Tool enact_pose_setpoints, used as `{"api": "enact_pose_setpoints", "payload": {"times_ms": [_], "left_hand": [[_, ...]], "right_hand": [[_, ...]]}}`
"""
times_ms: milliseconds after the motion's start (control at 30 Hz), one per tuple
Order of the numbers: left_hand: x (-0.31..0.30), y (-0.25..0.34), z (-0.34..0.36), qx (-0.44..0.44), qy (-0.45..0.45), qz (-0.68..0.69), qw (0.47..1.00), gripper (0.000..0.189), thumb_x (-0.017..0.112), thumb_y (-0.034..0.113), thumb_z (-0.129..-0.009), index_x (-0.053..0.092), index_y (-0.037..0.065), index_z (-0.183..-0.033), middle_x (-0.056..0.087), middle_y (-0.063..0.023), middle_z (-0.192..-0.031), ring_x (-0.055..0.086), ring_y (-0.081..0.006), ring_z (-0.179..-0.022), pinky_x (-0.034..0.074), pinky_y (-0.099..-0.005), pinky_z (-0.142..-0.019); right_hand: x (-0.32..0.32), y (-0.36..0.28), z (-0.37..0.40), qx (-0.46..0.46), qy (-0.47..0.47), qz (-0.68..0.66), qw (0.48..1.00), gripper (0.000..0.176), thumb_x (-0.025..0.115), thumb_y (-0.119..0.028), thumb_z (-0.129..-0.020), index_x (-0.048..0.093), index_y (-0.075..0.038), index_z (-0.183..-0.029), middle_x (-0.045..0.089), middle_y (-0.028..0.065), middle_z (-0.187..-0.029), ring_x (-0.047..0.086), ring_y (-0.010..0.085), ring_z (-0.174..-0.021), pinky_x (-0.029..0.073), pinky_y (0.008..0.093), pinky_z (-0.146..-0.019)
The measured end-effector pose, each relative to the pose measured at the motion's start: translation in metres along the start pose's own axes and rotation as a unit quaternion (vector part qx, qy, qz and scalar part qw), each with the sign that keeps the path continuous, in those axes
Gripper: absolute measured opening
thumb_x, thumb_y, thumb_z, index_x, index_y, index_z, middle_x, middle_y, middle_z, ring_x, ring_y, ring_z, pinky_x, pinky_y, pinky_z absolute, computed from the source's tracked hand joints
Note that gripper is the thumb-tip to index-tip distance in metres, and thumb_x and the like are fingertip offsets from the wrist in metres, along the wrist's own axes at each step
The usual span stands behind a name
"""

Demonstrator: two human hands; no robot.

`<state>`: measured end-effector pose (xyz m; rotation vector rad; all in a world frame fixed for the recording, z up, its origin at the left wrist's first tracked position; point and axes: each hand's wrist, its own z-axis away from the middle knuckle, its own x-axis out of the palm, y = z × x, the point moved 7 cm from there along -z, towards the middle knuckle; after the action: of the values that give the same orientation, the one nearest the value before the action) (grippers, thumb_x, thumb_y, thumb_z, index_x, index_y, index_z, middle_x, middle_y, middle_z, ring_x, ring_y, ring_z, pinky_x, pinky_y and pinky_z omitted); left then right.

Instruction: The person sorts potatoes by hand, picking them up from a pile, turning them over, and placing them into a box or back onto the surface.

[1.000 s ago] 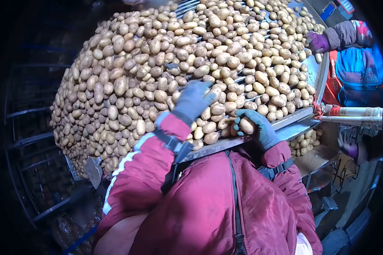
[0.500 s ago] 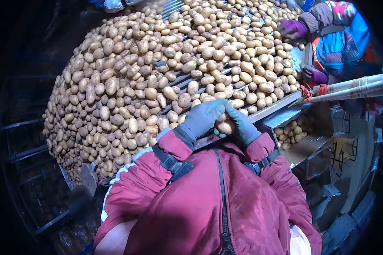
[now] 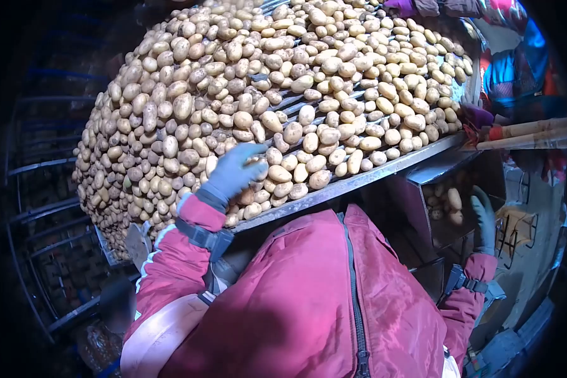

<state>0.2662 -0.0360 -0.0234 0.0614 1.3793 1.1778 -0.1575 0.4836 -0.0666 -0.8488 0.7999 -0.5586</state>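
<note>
A wide heap of potatoes [image 3: 189, 104] covers the slatted sorting table [image 3: 289, 107]. Gloved in grey-green, my left hand [image 3: 235, 175] is over the potatoes near the front edge, its fingers apart and no potato visibly gripped. Out to the right, my right hand [image 3: 483, 220] is at the cardboard box [image 3: 425, 217], fingers stretched out and holding nothing. Just left of those fingers, a pale potato [image 3: 454, 198] shows in the box opening, slightly blurred. More potatoes lie deeper in the box, partly in shadow.
A metal rim [image 3: 359, 181] runs along the table's front. Poles [image 3: 529, 129] jut in from the right above the box. Across the table's right end stands another person, with a purple glove [image 3: 479, 116]. Dark metal racks [image 3: 41, 217] stand at the left.
My hands were together at the front edge around potatoes. Now they are apart: the left has moved left onto the heap, the right has swung right to the box and holds nothing.
</note>
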Motion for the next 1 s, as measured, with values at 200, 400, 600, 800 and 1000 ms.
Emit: {"api": "enact_pose_setpoints", "payload": {"times_ms": [200,400,600,800,1000], "left_hand": [[0.060,0.009,-0.002,0.124,0.070,-0.136,0.980,0.051,0.076,0.029,-0.084,0.064,0.013,-0.131,0.063,-0.0181,-0.126,0.057,-0.0355,-0.122,0.045,-0.0455,-0.107],[0.025,-0.029,-0.080,0.065,0.199,-0.265,0.941,0.042,0.069,0.019,-0.087,0.064,0.006,-0.127,0.065,-0.0178,-0.119,0.061,-0.0377,-0.111,0.049,-0.0457,-0.099],[0.104,0.005,-0.105,0.094,0.084,-0.275,0.953,0.050,0.073,0.026,-0.083,0.064,0.011,-0.130,0.060,-0.0165,-0.126,0.058,-0.0377,-0.113,0.048,-0.0457,-0.098],[0.107,-0.014,-0.109,0.032,0.014,-0.264,0.964,0.060,0.075,0.029,-0.079,0.059,0.012,-0.134,0.056,-0.0198,-0.118,0.059,-0.0403,-0.109,0.050,-0.0489,-0.094],[0.123,-0.015,-0.096,0.063,0.002,-0.245,0.967,0.057,0.071,0.025,-0.082,0.057,0.014,-0.136,0.057,-0.0154,-0.127,0.060,-0.0364,-0.115,0.050,-0.0474,-0.098]], "right_hand": [[0.152,-0.113,0.010,0.068,-0.166,-0.211,0.961,0.035,0.063,-0.016,-0.100,0.063,-0.001,-0.131,0.070,0.0061,-0.109,0.064,0.0088,-0.084,0.050,0.0224,-0.075],[0.372,-0.121,-0.006,-0.058,-0.452,-0.046,0.889,0.045,0.067,-0.029,-0.096,0.064,-0.003,-0.132,0.069,0.0022,-0.107,0.063,0.0102,-0.088,0.050,0.0243,-0.076],[0.373,-0.125,-0.049,-0.063,-0.440,-0.004,0.896,0.036,0.071,-0.030,-0.095,0.073,-0.006,-0.122,0.074,0.0030,-0.109,0.066,0.0099,-0.092,0.054,0.0258,-0.081],[0.338,-0.192,-0.172,-0.116,-0.262,-0.099,0.953,0.037,0.067,-0.024,-0.097,0.067,-0.004,-0.128,0.072,0.0004,-0.106,0.063,0.0077,-0.081,0.053,0.0244,-0.069],[0.378,-0.246,-0.209,-0.271,-0.207,0.170,0.925,0.035,0.063,-0.038,-0.091,0.073,-0.012,-0.113,0.076,0.0108,-0.098,0.072,0.0228,-0.086,0.056,0.0360,-0.079]]}}
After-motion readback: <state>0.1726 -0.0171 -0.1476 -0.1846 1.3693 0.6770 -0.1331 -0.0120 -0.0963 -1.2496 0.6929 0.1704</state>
